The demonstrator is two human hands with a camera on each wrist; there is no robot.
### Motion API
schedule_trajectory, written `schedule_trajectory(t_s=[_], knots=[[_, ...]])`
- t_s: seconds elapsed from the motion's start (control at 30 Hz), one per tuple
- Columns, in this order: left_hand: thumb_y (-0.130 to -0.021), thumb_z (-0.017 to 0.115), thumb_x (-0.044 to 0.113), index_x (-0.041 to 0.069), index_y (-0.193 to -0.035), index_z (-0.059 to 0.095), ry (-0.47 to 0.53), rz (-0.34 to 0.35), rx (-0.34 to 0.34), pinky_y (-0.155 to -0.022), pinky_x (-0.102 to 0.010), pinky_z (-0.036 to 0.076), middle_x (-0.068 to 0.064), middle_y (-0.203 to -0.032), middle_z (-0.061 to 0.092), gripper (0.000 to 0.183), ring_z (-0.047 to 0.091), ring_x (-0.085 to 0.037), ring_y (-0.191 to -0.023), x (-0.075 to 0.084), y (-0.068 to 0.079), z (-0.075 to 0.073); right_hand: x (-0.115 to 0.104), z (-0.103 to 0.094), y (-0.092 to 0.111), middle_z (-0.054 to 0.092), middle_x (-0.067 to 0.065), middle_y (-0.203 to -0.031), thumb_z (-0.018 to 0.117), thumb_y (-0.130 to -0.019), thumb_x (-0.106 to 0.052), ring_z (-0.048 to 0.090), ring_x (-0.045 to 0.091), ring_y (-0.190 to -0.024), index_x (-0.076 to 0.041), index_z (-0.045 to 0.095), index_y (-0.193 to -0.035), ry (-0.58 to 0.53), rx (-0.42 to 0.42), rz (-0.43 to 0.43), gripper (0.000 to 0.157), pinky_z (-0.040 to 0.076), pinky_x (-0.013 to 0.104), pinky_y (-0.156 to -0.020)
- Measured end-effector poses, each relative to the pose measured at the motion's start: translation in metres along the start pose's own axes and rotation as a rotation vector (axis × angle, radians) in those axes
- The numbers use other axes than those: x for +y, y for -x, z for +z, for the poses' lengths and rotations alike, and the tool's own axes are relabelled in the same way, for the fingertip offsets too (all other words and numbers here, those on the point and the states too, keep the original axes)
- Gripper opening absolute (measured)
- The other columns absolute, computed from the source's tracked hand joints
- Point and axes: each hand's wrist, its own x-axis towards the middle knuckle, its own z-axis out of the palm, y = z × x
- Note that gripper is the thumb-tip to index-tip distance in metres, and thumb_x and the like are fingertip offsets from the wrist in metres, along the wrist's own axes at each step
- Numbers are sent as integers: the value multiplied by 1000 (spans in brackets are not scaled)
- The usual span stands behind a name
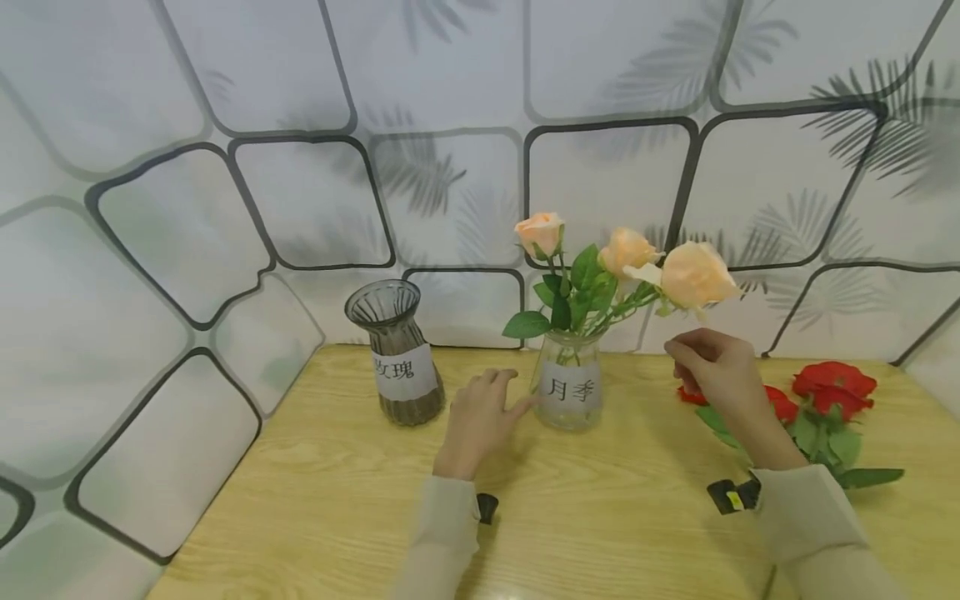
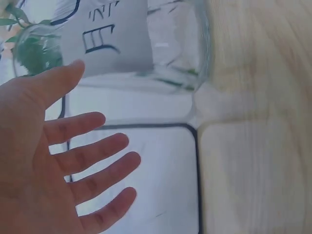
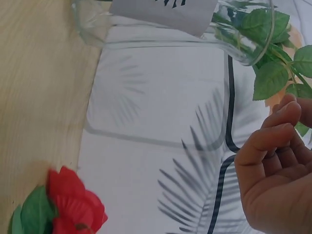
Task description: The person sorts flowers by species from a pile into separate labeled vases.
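Clear vase (image 1: pixel 570 392) stands upright, mouth up, long axis vertical; left fingers (image 2: pixel 92 152) wide, right fingers (image 3: pixel 263 140) curled.

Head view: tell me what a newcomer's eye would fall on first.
Probably the three peach roses leaning out of the clear vase, with the left hand close beside the glass. Next, likely the bright red flowers on the table at the right, partly hidden by the right hand. The dark vase stands further left.
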Motion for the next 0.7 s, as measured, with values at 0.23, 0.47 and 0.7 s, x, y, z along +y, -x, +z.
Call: schedule_trajectory(t_s=[0.23, 0.47, 0.7], knots=[[-86, 62, 36, 11, -100, 66, -63, 103, 234, -64, -33, 51, -3, -95, 65, 29, 61, -19, -78, -22, 18, -21, 15, -21, 23, 60, 5, -65, 57, -91, -30, 52, 15, -50, -1, 62, -96, 122, -15, -6, 30, 43, 26, -43], [-86, 65, 24, 6, -93, 65, -58, 122, 380, -50, -26, 45, -3, -80, 61, 19, 54, -13, -60, -48, 37, -42, 24, -44, 37, 61, 2, -62, 60, -89, -23, 51, 15, -47, -6, 63, -93, 145, 9, -30, 18, 43, 25, -41], [-84, 66, 18, 3, -100, 61, -55, 53, 421, -45, -24, 42, -5, -78, 58, 22, 55, -15, -59, -69, 50, -55, 31, -61, 48, 60, -1, -61, 60, -89, -22, 49, 16, -45, -10, 64, -88, 154, 27, -6, 12, 37, 28, -37]])
